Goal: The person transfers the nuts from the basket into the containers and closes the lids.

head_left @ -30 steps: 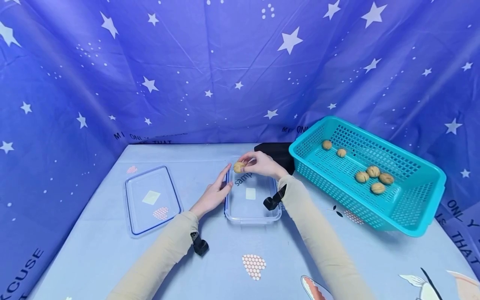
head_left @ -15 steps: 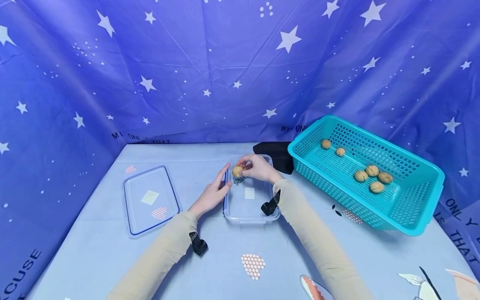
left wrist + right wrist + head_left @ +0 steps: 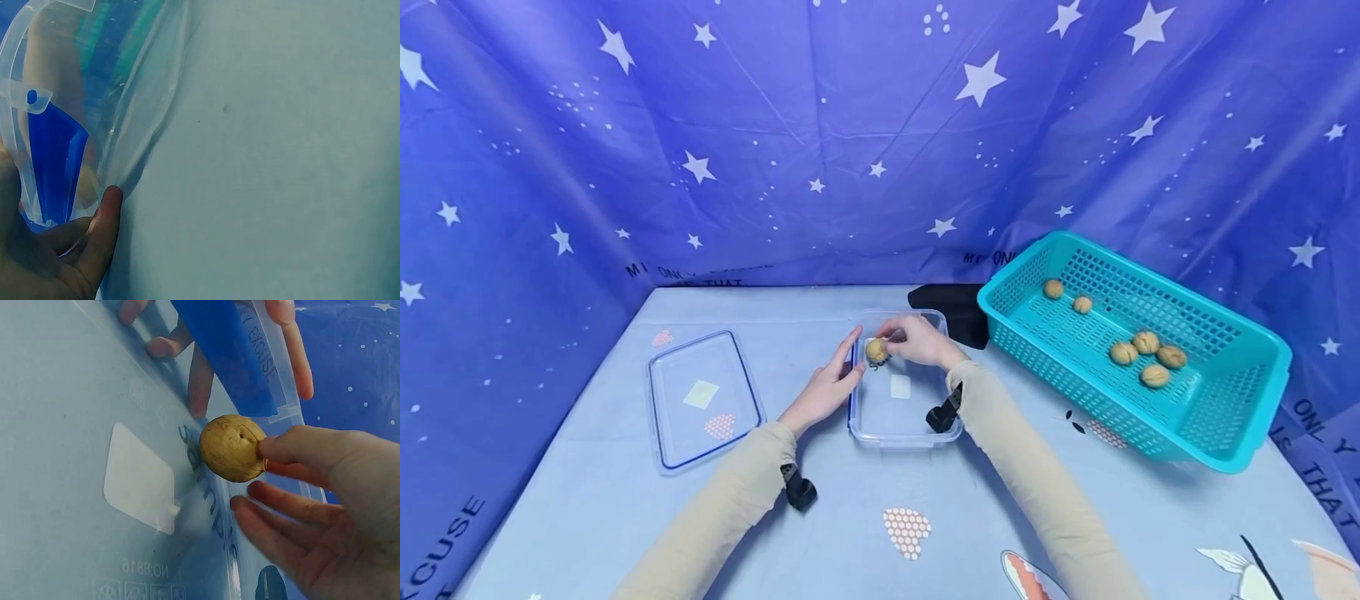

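Observation:
My right hand [image 3: 917,342] pinches a walnut [image 3: 876,351] between thumb and fingertips, inside a clear plastic food container [image 3: 904,440]. In the right wrist view the walnut [image 3: 228,448] is low in the container near its blue-latched side, with the other fingers spread beside it. Whether it touches the bottom, I cannot tell. My left hand [image 3: 823,393] rests against the container's left side with fairly straight fingers. The left wrist view shows fingertips touching the outer wall beneath a blue latch [image 3: 56,162]. No other walnut is visible in the container.
On the left lies a clear lid [image 3: 703,400] with a blue seal. A turquoise perforated basket [image 3: 1030,350] with several walnuts [image 3: 1146,342] stands on the right. Behind the container is a black object [image 3: 951,308]. A starry blue cloth [image 3: 850,225] hangs at the back.
My right hand has lowered the walnut from near the container's far left rim down into it, slightly nearer to me. The left hand keeps its place.

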The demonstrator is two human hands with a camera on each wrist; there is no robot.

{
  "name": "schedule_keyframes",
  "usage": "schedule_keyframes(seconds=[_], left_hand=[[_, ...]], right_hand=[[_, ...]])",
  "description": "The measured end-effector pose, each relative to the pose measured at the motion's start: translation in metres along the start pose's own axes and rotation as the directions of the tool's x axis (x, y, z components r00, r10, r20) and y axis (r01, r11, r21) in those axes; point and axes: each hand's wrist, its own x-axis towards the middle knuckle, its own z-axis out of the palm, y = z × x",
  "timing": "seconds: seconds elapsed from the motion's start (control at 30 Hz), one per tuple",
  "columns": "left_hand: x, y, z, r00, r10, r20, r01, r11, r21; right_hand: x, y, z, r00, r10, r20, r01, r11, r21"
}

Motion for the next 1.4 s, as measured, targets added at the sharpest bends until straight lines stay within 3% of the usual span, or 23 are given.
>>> schedule_keyframes(seconds=[0.3,0.87,1.27,1.4], left_hand=[[0.001,-0.002,0.002,1.000,0.007,0.000,-0.007,1.000,-0.013],[0.000,0.001,0.000,1.000,-0.012,0.005,0.012,1.000,-0.019],[0.001,-0.001,0.001,1.000,-0.001,0.014,0.002,1.000,-0.031],[0.002,-0.001,0.001,1.000,-0.001,0.011,0.001,0.999,-0.039]], right_hand=[[-0.009,-0.005,-0.011,1.000,-0.029,-0.007,0.029,0.996,0.082],[-0.029,-0.014,-0.047,0.998,0.000,-0.060,0.004,0.998,0.065],[-0.046,-0.005,-0.053,0.994,-0.092,-0.052,0.094,0.995,0.033],[-0.052,-0.003,-0.055,0.995,-0.089,-0.043,0.090,0.996,0.024]])
